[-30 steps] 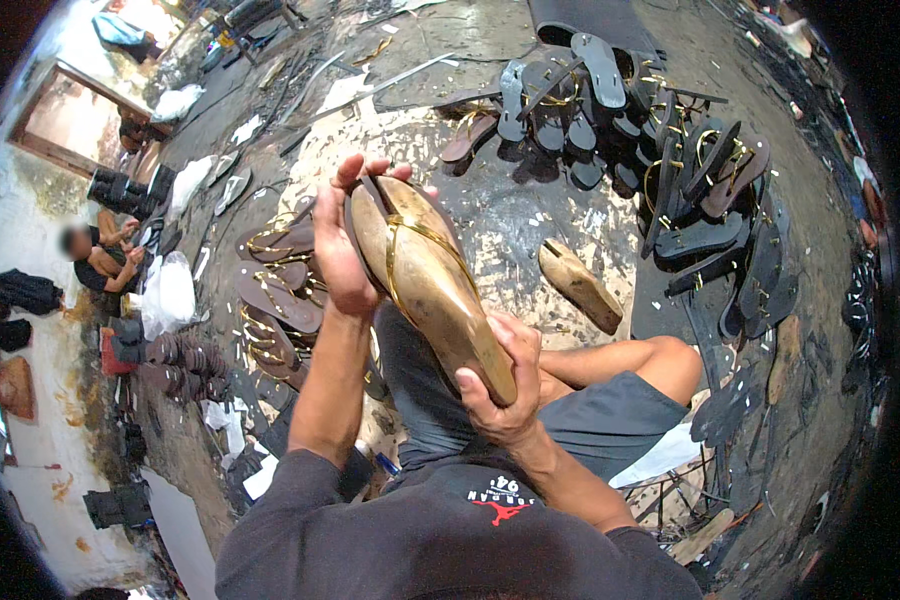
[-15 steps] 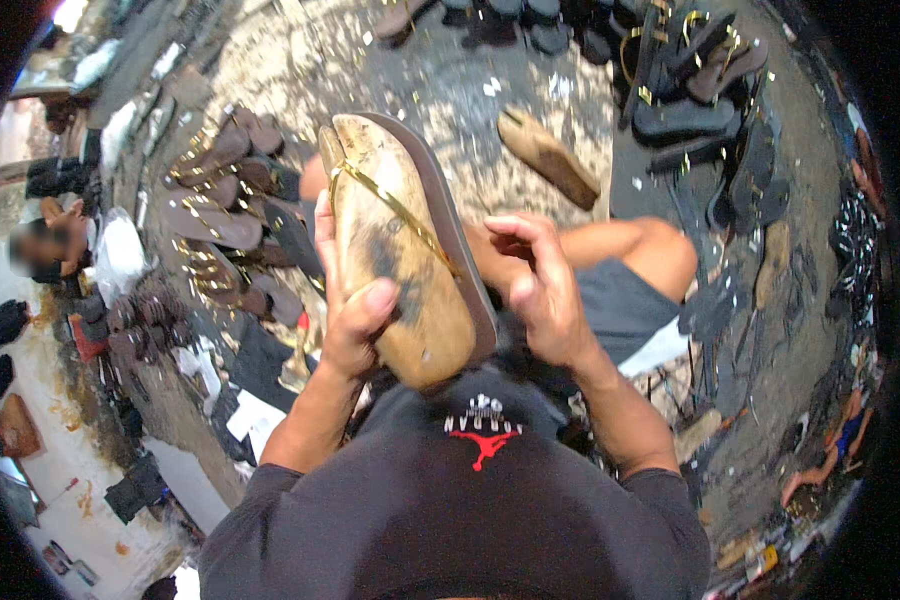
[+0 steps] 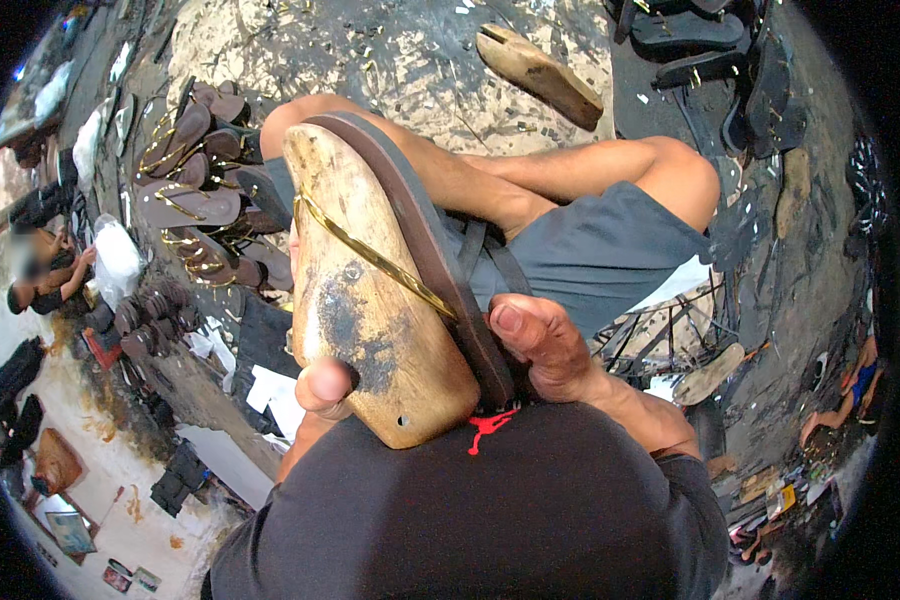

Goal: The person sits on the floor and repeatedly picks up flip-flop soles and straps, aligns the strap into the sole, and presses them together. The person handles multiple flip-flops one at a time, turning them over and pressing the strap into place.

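- Left hand point(image 3: 324, 388): thumb clamps the wooden last point(image 3: 370, 310) at its heel, fingers mostly hidden behind
- Right hand point(image 3: 558, 352): thumb at the edge of the brown sole point(image 3: 430, 240); finger closure cannot be told
- Gold strap point(image 3: 370, 255): across the last, forward of the left thumb
- Second last point(image 3: 540, 76): beyond the grip, ahead right
- Brown sandals point(image 3: 192, 206): left of the grip

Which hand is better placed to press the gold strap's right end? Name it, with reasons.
Probably the right hand: its thumb is beside the sole, close to that end of the gold strap. The left hand has its thumb on the opposite side of the wooden last.
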Demonstrator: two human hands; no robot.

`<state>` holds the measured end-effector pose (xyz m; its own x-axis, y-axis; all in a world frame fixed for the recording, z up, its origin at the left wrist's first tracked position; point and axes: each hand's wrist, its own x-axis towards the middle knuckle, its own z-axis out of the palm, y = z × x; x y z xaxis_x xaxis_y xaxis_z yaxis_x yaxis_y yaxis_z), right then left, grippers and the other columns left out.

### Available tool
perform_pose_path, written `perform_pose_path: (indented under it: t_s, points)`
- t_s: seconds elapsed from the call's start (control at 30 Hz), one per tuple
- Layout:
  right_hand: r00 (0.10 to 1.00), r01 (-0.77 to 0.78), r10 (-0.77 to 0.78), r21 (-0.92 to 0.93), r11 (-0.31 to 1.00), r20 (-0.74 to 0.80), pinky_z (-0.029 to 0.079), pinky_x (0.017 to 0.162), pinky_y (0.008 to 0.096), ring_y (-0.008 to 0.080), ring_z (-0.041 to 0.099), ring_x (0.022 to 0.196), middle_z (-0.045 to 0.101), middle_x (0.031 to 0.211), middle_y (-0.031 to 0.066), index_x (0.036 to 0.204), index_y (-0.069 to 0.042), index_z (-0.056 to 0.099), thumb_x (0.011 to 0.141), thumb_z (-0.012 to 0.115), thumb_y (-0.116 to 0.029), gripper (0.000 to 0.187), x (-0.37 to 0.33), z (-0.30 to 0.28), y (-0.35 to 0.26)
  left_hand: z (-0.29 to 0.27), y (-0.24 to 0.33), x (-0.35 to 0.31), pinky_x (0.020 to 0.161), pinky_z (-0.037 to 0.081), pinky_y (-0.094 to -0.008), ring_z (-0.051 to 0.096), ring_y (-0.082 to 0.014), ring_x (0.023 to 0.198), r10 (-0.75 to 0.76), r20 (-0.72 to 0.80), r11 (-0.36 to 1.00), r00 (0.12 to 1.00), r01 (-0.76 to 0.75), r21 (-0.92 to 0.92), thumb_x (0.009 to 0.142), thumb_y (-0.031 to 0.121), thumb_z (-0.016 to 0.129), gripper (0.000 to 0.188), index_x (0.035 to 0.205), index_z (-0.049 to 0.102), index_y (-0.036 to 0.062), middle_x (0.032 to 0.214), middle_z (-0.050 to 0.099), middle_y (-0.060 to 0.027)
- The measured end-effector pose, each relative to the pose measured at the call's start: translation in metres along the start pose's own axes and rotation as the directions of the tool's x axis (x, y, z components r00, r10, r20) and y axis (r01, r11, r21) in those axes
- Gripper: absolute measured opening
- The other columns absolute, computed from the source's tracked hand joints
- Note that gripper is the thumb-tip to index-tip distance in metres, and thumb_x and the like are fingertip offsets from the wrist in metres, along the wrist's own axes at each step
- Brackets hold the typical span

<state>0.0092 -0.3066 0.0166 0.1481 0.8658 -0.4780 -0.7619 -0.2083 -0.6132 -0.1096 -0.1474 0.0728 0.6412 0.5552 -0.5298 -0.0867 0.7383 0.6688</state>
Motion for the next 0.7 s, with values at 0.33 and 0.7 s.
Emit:
perform_pose_path:
  t_s: [0.33, 0.7]
  points:
    - [0.965, 0.115, -0.142, 0.130, 0.985, 0.219, 0.054, 0.093, 0.0338, 0.0197, 0.068, 0.103, 0.069, 0.110, 0.0125, 0.126, 0.004, 0.058, 0.100, 0.052, -0.059, 0.068, 0.118, -0.033, -0.090, 0.031, 0.053, 0.017, 0.123, 0.017, -0.0438, 0.016, -0.0371, 0.153, -0.069, 0.529, 0.307, 0.846, -0.487, 0.818, 0.060, 0.042, 0.097, 0.148, 0.158, -0.004, -0.0050, 0.162, 0.019, -0.0268]
    - [0.936, 0.186, -0.268, 0.329, 0.926, 0.226, 0.059, 0.091, 0.0401, 0.0235, 0.070, 0.102, 0.069, 0.117, 0.0138, 0.132, -0.004, 0.056, 0.094, 0.054, -0.066, 0.073, 0.158, -0.032, -0.029, -0.060, -0.028, -0.002, 0.097, 0.050, -0.0333, 0.064, -0.0180, 0.109, -0.305, 0.030, 0.940, 0.952, 0.295, 0.172, 0.106, 0.057, 0.034, 0.068, 0.133, 0.057, -0.0018, 0.123, 0.066, -0.0128]
